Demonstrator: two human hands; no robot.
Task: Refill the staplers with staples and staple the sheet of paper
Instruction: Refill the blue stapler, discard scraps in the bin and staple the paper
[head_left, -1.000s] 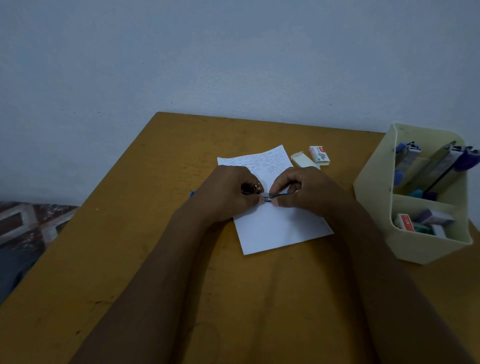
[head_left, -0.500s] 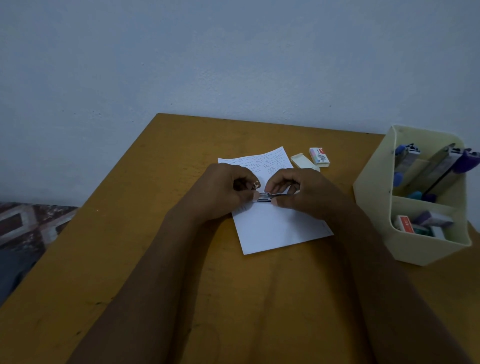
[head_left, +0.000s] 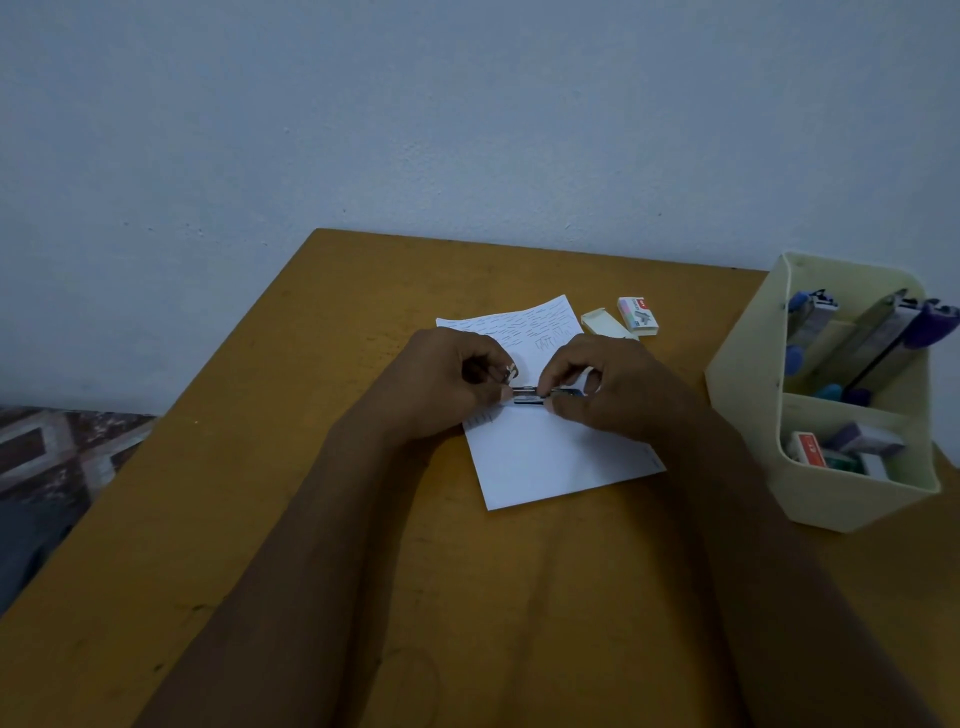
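A small stapler (head_left: 535, 395) with a metal rail is held between both hands above a white sheet of paper (head_left: 550, 457) with handwriting on its far half. My left hand (head_left: 447, 384) grips its left end with curled fingers. My right hand (head_left: 613, 387) pinches its right end between thumb and fingertips. Most of the stapler is hidden by the fingers. An open cream staple box tray (head_left: 602, 323) and its printed sleeve (head_left: 638, 313) lie just beyond the paper.
The brown table (head_left: 311, 493) stands against a pale wall. At the right a cream organizer (head_left: 753, 395) holds several staplers upright in its back section and small staple boxes in its front section. Patterned floor shows past the table's left edge.
The hands have drawn slightly apart, showing more of the metal rail between them. My left fingers have uncurled a little. The paper and boxes have not moved.
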